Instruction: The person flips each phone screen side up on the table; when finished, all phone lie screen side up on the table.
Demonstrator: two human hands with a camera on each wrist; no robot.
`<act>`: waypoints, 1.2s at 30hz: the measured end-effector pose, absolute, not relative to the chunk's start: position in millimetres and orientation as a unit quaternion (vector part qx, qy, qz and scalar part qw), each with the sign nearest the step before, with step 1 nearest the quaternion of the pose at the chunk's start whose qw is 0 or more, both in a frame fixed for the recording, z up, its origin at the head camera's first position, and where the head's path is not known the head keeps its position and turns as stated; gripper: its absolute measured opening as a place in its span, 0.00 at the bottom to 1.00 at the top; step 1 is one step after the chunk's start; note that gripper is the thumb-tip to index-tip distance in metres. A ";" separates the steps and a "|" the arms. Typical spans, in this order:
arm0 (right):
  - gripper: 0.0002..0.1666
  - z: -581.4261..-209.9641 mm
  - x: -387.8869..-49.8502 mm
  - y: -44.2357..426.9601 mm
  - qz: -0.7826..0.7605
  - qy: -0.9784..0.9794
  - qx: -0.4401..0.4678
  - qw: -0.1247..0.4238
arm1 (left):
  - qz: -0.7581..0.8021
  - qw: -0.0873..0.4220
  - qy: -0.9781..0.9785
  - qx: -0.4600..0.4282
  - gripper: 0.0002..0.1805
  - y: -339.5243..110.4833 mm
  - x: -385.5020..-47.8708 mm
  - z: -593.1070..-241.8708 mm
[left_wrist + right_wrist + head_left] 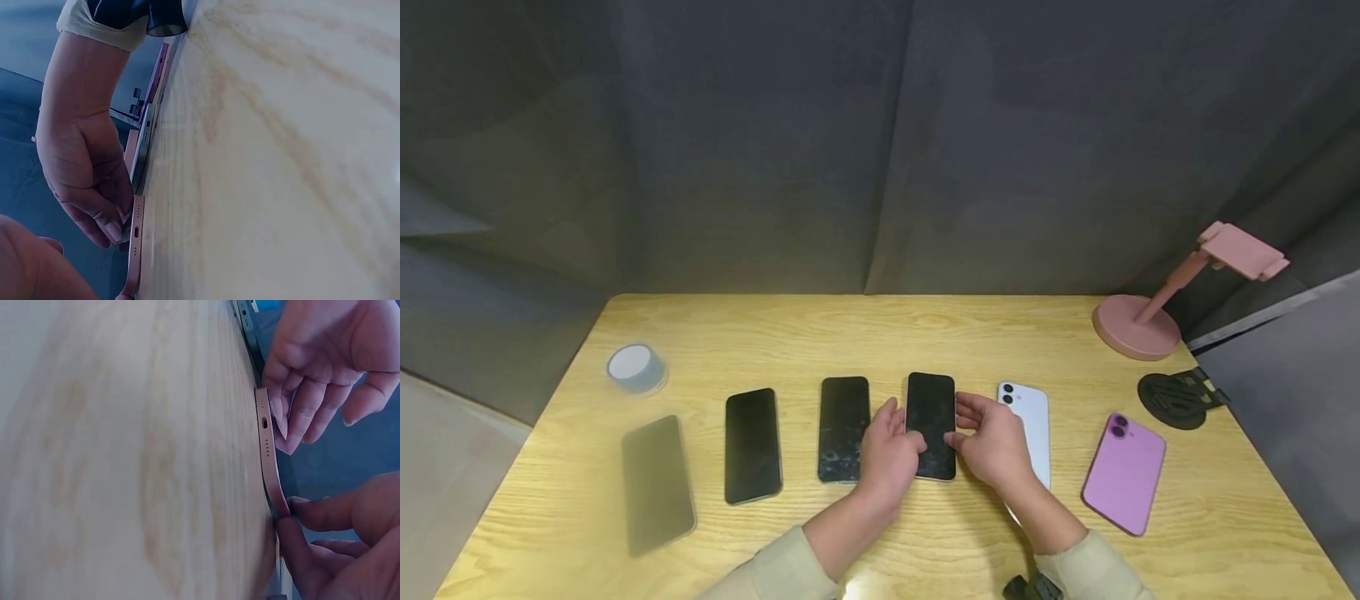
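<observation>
A phone [931, 425] with a dark screen and a pink frame lies face up on the table. The right hand [996, 442] pinches its right edge between thumb and finger; in the right wrist view they meet at a corner of the pink frame [269, 447]. Along the left edge, the left hand [887, 454] touches the phone with fairly straight fingers, and its thumb is spread apart from them. Left of that hand lies another dark-screened phone [842, 425]. Beneath the right wrist, a white phone [1030, 417] lies back up, partly covered.
Farther left are a black-screened phone [752, 446] and a hazy greyish one [658, 483]. A round white-topped object [634, 367] stands behind them. To the right are a purple phone [1125, 475], a black folding stand [1176, 398] and a pink phone stand [1138, 327]. Dark curtains [760, 167] border the wooden table [955, 550].
</observation>
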State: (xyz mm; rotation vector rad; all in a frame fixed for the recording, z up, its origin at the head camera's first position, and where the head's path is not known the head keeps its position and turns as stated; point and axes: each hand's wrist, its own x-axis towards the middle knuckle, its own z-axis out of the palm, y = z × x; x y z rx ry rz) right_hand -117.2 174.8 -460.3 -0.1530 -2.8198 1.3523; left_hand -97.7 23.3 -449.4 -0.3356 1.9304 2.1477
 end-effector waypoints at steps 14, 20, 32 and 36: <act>0.35 -460.0 -113.7 178.0 0.422 -0.905 -0.048 0.017 | 0.699 0.137 0.695 -0.093 0.43 27.3 -97.3 -445.2; 0.36 -453.9 -104.2 186.3 0.432 -0.901 -0.044 0.013 | 0.658 0.113 0.741 -0.078 0.40 30.9 -92.8 -442.8; 0.40 -436.7 -82.6 257.9 0.386 -0.920 -0.068 0.014 | 0.676 0.154 0.718 0.071 0.35 60.9 -96.7 -438.9; 0.44 -435.8 -78.3 272.6 0.375 -0.925 -0.059 0.000 | 0.668 0.201 0.714 0.064 0.37 81.9 -105.0 -439.4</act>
